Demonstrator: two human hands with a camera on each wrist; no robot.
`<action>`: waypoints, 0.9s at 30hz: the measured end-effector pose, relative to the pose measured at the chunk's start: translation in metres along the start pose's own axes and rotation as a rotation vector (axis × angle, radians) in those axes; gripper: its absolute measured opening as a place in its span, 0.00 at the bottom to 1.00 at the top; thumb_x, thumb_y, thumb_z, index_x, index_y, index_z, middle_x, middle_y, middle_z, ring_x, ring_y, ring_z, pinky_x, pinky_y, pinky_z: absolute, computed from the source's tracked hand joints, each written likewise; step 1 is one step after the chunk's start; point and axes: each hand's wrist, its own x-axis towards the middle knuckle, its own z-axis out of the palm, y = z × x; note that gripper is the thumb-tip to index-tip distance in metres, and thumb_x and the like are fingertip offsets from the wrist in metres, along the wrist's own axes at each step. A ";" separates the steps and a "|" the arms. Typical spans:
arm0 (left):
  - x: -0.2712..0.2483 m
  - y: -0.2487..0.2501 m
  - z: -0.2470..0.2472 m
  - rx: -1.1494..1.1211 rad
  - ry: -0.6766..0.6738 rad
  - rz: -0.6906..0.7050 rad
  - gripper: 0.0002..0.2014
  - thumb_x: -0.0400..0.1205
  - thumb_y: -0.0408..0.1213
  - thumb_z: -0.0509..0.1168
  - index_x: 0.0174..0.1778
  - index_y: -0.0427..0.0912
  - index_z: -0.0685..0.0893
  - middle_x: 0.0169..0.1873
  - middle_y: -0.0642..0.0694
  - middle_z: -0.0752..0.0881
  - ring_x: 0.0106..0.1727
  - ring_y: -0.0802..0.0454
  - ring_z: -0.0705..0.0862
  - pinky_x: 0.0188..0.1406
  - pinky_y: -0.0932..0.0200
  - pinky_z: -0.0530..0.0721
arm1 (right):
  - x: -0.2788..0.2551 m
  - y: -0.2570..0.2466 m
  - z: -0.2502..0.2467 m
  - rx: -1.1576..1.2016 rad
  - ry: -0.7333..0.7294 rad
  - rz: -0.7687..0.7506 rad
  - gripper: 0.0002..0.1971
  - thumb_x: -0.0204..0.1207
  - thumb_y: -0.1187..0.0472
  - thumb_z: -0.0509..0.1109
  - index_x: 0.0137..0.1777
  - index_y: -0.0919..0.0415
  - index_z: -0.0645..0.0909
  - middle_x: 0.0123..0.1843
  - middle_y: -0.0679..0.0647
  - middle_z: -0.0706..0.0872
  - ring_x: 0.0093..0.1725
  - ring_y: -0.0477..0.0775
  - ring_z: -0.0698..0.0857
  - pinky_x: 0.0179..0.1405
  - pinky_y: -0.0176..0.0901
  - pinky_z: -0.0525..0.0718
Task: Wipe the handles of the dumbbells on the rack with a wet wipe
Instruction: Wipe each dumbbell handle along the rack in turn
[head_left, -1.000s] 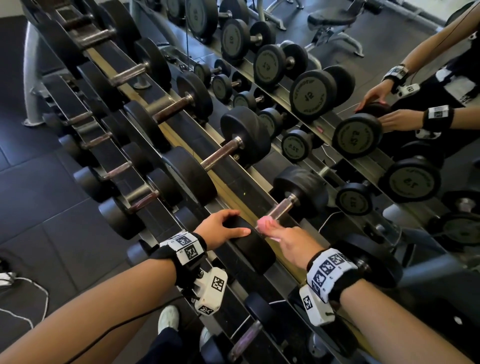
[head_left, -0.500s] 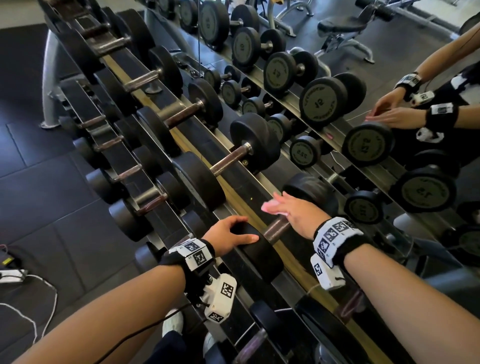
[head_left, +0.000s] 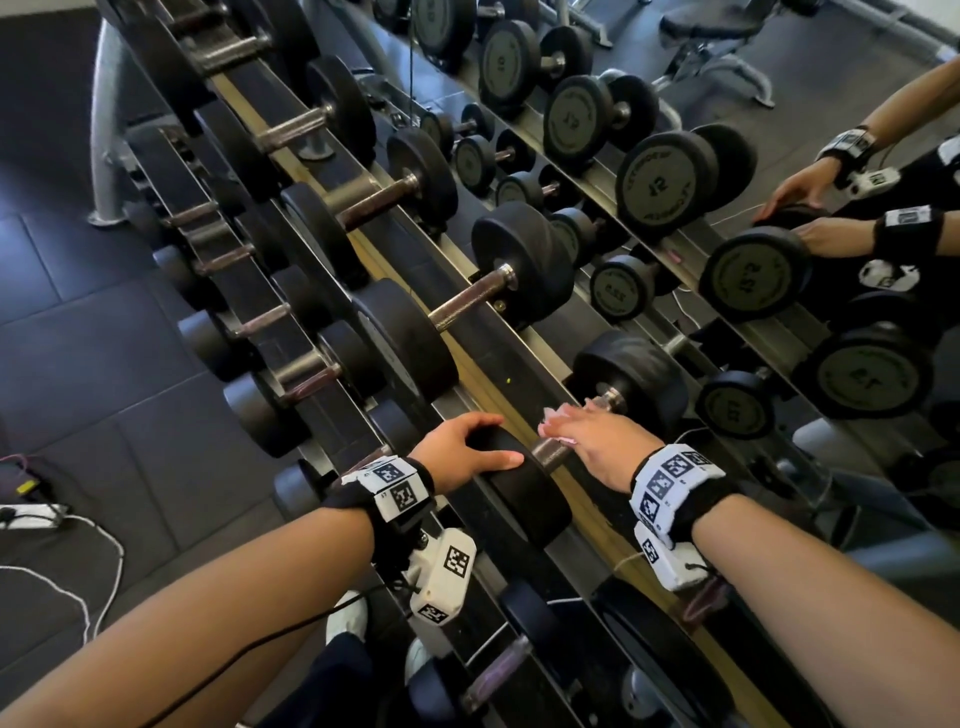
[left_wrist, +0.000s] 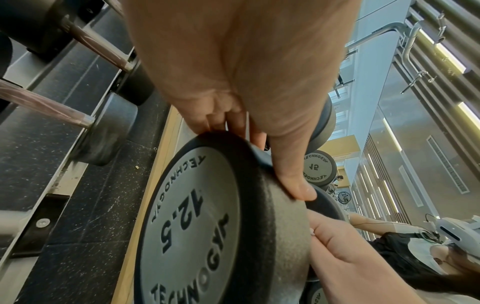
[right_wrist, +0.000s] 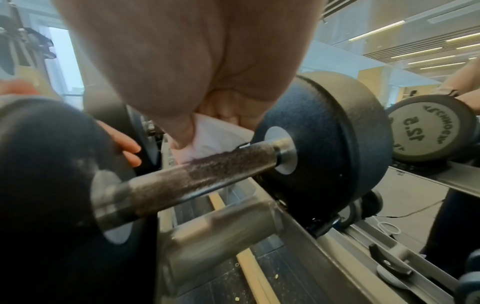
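Wet wipe (right_wrist: 215, 137), pinched in right hand (head_left: 597, 441), touches the 12.5 dumbbell's handle (right_wrist: 207, 174); left hand (head_left: 457, 452) grips its weight.

Forearms: bare, no sleeves | left hand (head_left: 457, 451): black wristband behind it, white panel with square black fiducial markers | below wristband: white camera housing, two markers, black cable trailing along forearm | right hand (head_left: 597, 441): matching black wristband, white marker panel, white housing beneath
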 end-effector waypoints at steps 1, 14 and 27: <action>0.000 0.000 0.000 0.002 0.003 0.002 0.35 0.71 0.53 0.78 0.75 0.59 0.74 0.67 0.53 0.80 0.67 0.53 0.80 0.72 0.51 0.77 | -0.001 -0.001 0.000 0.048 0.005 0.006 0.30 0.80 0.73 0.62 0.81 0.52 0.66 0.84 0.53 0.64 0.80 0.58 0.68 0.82 0.54 0.64; 0.000 0.000 -0.001 -0.002 -0.005 0.012 0.35 0.72 0.52 0.77 0.76 0.59 0.74 0.68 0.53 0.80 0.67 0.54 0.79 0.66 0.57 0.76 | -0.008 -0.016 -0.008 0.232 0.022 0.053 0.24 0.83 0.71 0.60 0.77 0.52 0.74 0.75 0.56 0.77 0.72 0.58 0.78 0.75 0.52 0.74; 0.004 -0.003 -0.002 0.016 -0.017 0.017 0.35 0.72 0.54 0.77 0.75 0.59 0.74 0.66 0.55 0.80 0.64 0.56 0.79 0.59 0.62 0.75 | -0.004 -0.016 -0.009 0.228 0.028 0.179 0.26 0.80 0.70 0.64 0.77 0.54 0.71 0.74 0.56 0.76 0.73 0.58 0.77 0.75 0.54 0.75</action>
